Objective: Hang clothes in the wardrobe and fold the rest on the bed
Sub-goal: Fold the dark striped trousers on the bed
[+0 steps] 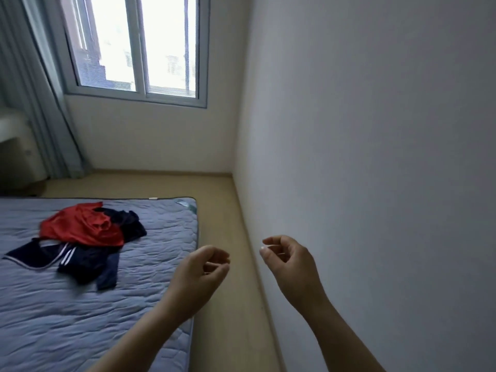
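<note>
Clothes [80, 229]: crumpled red, navy heap on quilted bed [67, 318]. Left hand [198, 275], right hand [291, 261]: fingers loosely curled, empty.

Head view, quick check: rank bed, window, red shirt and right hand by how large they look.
1. bed, largest, though cut by the frame edge.
2. window.
3. red shirt and right hand look about alike. The hand is nearer the camera, so I won't rank them.

Crumpled red garment [80, 226] heaped atop dark navy clothes [86, 261], one piece white-striped. All unfolded, in loose pile on blue-grey quilted bed [80, 318], toward far end.
</note>
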### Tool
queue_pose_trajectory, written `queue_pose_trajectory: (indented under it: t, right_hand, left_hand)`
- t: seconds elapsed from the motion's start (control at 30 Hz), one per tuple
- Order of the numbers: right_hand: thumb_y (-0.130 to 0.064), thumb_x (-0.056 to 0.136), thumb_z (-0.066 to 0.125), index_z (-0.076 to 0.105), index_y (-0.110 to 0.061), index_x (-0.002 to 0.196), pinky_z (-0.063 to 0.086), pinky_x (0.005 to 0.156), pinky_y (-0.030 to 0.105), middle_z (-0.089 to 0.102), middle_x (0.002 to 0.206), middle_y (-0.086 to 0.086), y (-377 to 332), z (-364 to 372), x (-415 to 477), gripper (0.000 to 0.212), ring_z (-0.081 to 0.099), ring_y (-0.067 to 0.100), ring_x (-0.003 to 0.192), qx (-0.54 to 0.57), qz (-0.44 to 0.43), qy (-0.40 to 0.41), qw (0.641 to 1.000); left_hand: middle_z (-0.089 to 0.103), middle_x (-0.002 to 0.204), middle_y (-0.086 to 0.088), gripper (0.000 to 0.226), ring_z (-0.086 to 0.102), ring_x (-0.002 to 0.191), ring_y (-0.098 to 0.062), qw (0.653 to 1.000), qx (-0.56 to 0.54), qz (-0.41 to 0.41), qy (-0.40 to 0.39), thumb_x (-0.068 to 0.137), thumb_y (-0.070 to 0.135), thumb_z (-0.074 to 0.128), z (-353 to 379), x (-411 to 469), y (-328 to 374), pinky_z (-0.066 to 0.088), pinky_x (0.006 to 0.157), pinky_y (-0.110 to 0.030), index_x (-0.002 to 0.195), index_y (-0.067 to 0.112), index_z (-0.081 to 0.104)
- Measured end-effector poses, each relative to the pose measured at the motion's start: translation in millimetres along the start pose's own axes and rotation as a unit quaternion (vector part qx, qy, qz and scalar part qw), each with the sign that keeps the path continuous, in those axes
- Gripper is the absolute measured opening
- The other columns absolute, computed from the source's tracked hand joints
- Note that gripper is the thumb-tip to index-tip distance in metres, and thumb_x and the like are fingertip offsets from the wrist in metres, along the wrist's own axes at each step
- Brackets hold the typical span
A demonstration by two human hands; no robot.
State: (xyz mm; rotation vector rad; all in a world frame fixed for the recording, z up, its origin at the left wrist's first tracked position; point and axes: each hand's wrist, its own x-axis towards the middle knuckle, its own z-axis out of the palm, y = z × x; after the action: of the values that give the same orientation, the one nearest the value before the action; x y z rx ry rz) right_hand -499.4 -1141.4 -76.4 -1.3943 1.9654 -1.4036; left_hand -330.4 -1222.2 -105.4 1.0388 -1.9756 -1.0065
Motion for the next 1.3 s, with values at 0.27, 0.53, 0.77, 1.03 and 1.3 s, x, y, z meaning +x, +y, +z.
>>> queue_pose_trajectory:
  t: [0.27,0.53,0.77,1.03,1.3]
  right_hand:
    - [-0.029,0.090,0.065,0.060,-0.028,0.101,0.052,0.070,0.010,0.064,0.088,-0.016,40.8,39.6,145.6,0.012,0.063,-0.001,0.082,0.018,-0.036,-0.076,0.996]
    - [-0.030,0.090,0.065,0.059,-0.029,0.097,0.047,0.062,0.006,0.063,0.086,-0.017,69.6,77.7,298.9,0.009,0.059,-0.013,0.081,0.037,-0.094,-0.177,0.979]
    - [-0.028,0.089,0.066,0.063,-0.024,0.098,0.047,0.059,0.009,0.067,0.087,-0.006,83.6,142.5,402.1,0.010,0.061,-0.003,0.071,0.035,-0.107,-0.231,0.966]
    - [-0.029,0.089,0.067,0.065,-0.023,0.098,0.048,0.060,0.011,0.066,0.083,-0.009,101.4,219.0,517.9,0.011,0.061,-0.003,0.073,0.004,-0.097,-0.269,0.958]
    - [-0.027,0.089,0.067,0.066,-0.021,0.101,0.046,0.058,0.009,0.066,0.084,-0.010,126.4,285.5,648.9,0.013,0.061,-0.007,0.074,0.018,-0.091,-0.308,0.947]
  left_hand:
    - [0.071,0.087,0.006,0.013,0.067,0.080,-0.006,0.996,-0.002,-0.071,0.049,0.086,0.013,0.068,9.8,111.7,-45.1,0.054,0.065,-0.020,0.093,0.023,0.068]
    - [0.073,0.082,0.006,0.015,0.068,0.076,-0.004,0.980,0.001,-0.138,0.145,0.083,0.011,0.069,18.1,211.7,-71.2,0.052,0.066,-0.017,0.087,0.025,0.069]
    - [0.073,0.084,0.002,0.012,0.068,0.077,-0.009,0.962,-0.009,-0.187,0.200,0.084,0.012,0.069,0.8,294.7,-126.5,0.052,0.064,-0.019,0.088,0.023,0.069]
    - [0.072,0.088,0.001,0.011,0.068,0.083,-0.009,0.948,-0.040,-0.216,0.231,0.086,0.016,0.068,-34.6,403.6,-193.3,0.055,0.077,-0.028,0.092,0.024,0.068]
    - [0.072,0.088,0.002,0.011,0.067,0.084,-0.008,0.931,-0.019,-0.256,0.261,0.086,0.016,0.067,-51.5,519.5,-243.6,0.054,0.075,-0.023,0.091,0.025,0.068]
